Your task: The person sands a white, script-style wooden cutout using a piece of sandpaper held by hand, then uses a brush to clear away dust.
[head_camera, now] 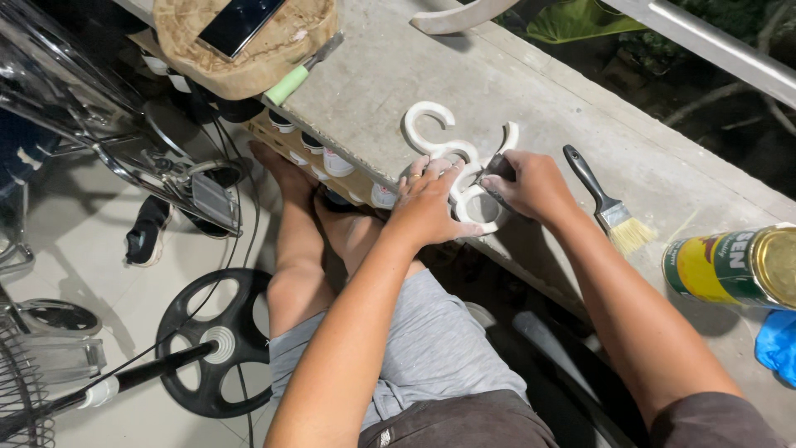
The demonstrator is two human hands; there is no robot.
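A white scroll (pixel 454 162), an S-curved cutout, lies flat near the edge of the concrete counter (pixel 531 91), right in front of the seated person so both hands can reach it. The left hand (pixel 429 203) is spread flat on top, fingers pressing down, likely to keep it from sliding. The right hand (pixel 531 184) is closed around a small dark tool (pixel 495 170) whose tip meets the scroll's inner curve (too small to tell what kind). A brush (pixel 608 203) lies just beside the right wrist, bristles toward the counter edge, and a tin (pixel 736 265) rests on its side farther right, both within easy reach. A fan base (pixel 214 342) stands on the floor below.
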